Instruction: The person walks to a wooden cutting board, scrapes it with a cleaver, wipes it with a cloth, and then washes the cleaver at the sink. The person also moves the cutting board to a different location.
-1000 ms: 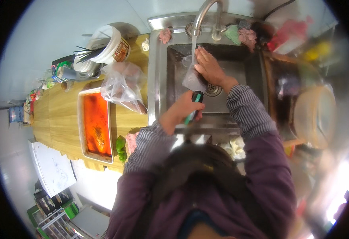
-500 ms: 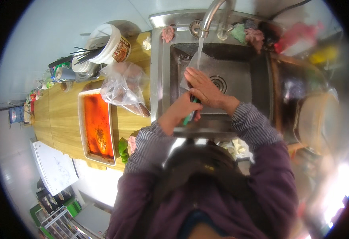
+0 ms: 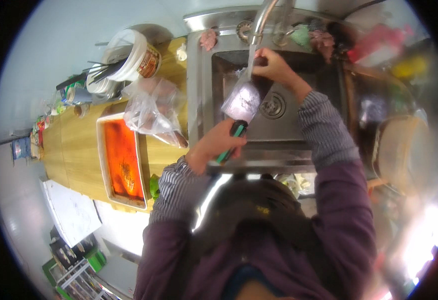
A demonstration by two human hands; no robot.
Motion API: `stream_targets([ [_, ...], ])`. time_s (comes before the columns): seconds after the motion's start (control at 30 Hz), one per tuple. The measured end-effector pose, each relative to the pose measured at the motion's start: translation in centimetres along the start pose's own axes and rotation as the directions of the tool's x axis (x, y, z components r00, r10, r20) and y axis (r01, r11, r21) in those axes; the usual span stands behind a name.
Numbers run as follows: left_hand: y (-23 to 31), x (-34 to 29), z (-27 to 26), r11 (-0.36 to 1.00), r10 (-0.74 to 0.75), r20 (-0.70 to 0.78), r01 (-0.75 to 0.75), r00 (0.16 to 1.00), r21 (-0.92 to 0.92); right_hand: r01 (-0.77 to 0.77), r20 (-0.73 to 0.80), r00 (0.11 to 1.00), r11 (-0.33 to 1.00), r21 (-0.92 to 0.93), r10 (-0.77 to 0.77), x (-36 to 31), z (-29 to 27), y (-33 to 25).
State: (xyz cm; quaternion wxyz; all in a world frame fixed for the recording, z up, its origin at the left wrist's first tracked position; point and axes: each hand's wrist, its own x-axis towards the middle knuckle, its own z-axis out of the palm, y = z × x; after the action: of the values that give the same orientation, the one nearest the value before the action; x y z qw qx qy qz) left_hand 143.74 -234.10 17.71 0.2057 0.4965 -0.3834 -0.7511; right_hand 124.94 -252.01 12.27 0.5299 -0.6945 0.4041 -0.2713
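Observation:
My left hand (image 3: 218, 142) is wrapped round the green and black handle of a wide-bladed knife (image 3: 244, 101), like a cleaver, over the near left part of the sink. Its shiny blade points away from me, under the stream from the faucet (image 3: 263, 22). Beyond the blade, close beside the running water, is my right hand (image 3: 276, 69) with its fingers curled together. A dark patch shows between those fingers; what they hold, if anything, I cannot make out. The metal sink (image 3: 201, 95) lies beneath both hands.
Left of the sink, a wooden counter (image 3: 74, 150) bears a tray (image 3: 101, 165) with red-orange liquid, a clear plastic bag (image 3: 154, 110) and a white bucket (image 3: 138, 56). Pink cloth (image 3: 208, 39) and green cloth (image 3: 300, 36) lie along the sink's back rim. A round pale container (image 3: 404, 150) stands right.
My right hand has come off the blade, moving away from me and slightly right toward the faucet, and its fingers have curled. The blade's broad face now shows, with my left hand still gripping the handle.

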Motion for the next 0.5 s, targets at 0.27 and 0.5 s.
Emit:
stream_targets([
  [0.27, 0.4, 0.4, 0.5, 0.991, -0.067, -0.052, 0.06, 0.996, -0.124, -0.154, -0.689, 0.5, 0.729, -0.667, -0.524, -1.8, -7.3, 4.2],
  [0.5, 0.1, 1.0, 1.1, 0.977, -0.077, -0.025, 0.07, 0.997, -0.204, -0.298, -0.857, 0.51, 0.95, -0.092, 0.076, -1.7, -15.1, 7.2],
])
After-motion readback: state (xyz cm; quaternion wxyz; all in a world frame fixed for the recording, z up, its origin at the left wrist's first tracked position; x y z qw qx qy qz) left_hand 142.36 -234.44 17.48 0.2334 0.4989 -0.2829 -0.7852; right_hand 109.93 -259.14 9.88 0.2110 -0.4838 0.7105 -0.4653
